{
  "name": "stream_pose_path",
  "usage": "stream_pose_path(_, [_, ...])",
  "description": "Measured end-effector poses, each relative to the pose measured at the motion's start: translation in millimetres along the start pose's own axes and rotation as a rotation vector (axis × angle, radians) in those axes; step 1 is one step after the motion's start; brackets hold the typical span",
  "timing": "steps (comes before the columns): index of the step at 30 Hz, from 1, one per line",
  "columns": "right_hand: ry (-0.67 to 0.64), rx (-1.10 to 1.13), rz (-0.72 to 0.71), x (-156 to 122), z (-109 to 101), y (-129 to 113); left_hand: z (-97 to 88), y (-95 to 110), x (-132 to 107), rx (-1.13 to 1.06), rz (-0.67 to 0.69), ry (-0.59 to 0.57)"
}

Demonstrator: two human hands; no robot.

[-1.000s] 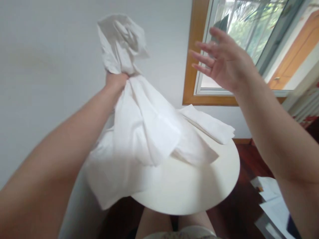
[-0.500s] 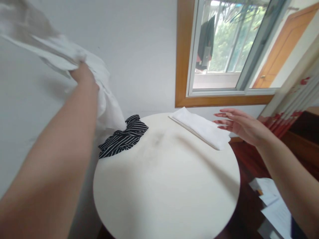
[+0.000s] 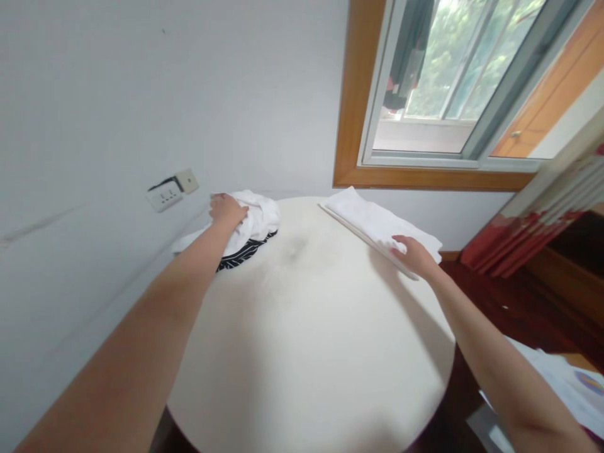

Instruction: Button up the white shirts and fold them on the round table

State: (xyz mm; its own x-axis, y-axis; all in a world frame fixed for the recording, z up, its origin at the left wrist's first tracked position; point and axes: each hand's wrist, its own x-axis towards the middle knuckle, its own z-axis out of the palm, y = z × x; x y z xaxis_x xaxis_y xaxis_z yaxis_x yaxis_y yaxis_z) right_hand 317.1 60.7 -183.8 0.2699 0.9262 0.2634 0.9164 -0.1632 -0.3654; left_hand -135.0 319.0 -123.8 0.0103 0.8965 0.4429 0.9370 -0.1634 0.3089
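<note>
**Left hand (image 3: 227,209) on a crumpled white cloth (image 3: 259,217), right hand (image 3: 415,255) at a folded white cloth (image 3: 372,217)**

We face a pale, matte wall (image 3: 264,94), scuffed with grey streaks at the left and cut off by the picture's edges. Below it we see a round table (image 3: 321,340), smooth and off-white, with a dull smudge beyond its middle; its near rim runs out of view, and our left forearm covers part of its left side. The window (image 3: 448,75) has a wooden surround and metal-framed panes; its top is cropped, and the dark hanging shape behind the glass is too unclear for us to name. At the right, a red-and-cream curtain (image 3: 514,236) falls in soft folds, partly out of view. Our right forearm hides some of the white papers (image 3: 552,377), whose print we cannot read.

The folded white cloth is a flat, long bundle with layered edges, lying aslant at the table's far right. The crumpled white cloth is a loose, wrinkled heap at the far left, near the wall, covering most of a black-and-white striped cloth (image 3: 245,253); only a curved strip shows.

Our hands are well apart. The left rests over the heap, its fingertips partly lost in the creases; we cannot tell whether it grips. The right has curled fingers at the bundle's near edge, and we cannot tell whether they pinch it. Smallest is the plastic wall socket (image 3: 165,195), boxy and white.
</note>
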Motion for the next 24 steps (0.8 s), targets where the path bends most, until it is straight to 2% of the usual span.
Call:
stream_pose_path(2, [-0.044,-0.218,0.022,2.7,14.3,-10.9,-1.1,6.5,-10.4,0.117,-0.092,0.083])
stream_pose_path(4, [-0.098,-0.365,0.077,4.7,20.9,-20.0,-7.0,19.1,-22.6,0.172,-0.033,0.150])
stream_pose_path(7, [-0.184,-0.464,0.102,7.4,20.4,-23.0,-16.3,37.9,-43.8,0.131,0.270,0.161])
stream_pose_path(10, [-0.238,-0.498,0.082,6.8,15.2,-19.6,-13.2,41.7,-65.3,0.148,0.550,-0.019])
stream_pose_path(12, [-0.245,-0.513,0.076,2.7,11.4,-19.1,-4.0,31.9,-75.6,0.204,0.586,-0.159])
stream_pose_path(14, [-0.206,-0.551,0.070,-4.0,7.2,-20.5,5.7,14.4,-80.0,0.250,0.522,-0.234])
stream_pose_path(17, [-0.146,-0.628,0.074,-13.9,-1.0,-22.9,12.0,-17.0,-75.6,0.251,0.391,-0.222])
stream_pose_path(19, [-0.171,-0.639,0.166,-17.0,-7.3,-22.7,10.8,-35.8,-69.7,0.228,0.344,-0.192])
stream_pose_path(22, [-0.227,-0.594,0.335,-15.0,-17.0,-20.1,9.9,-56.3,-66.4,0.194,0.390,-0.189])
stream_pose_path(24, [-0.213,-0.557,0.350,-11.1,-23.0,-17.8,13.8,-64.3,-69.7,0.176,0.446,-0.212])
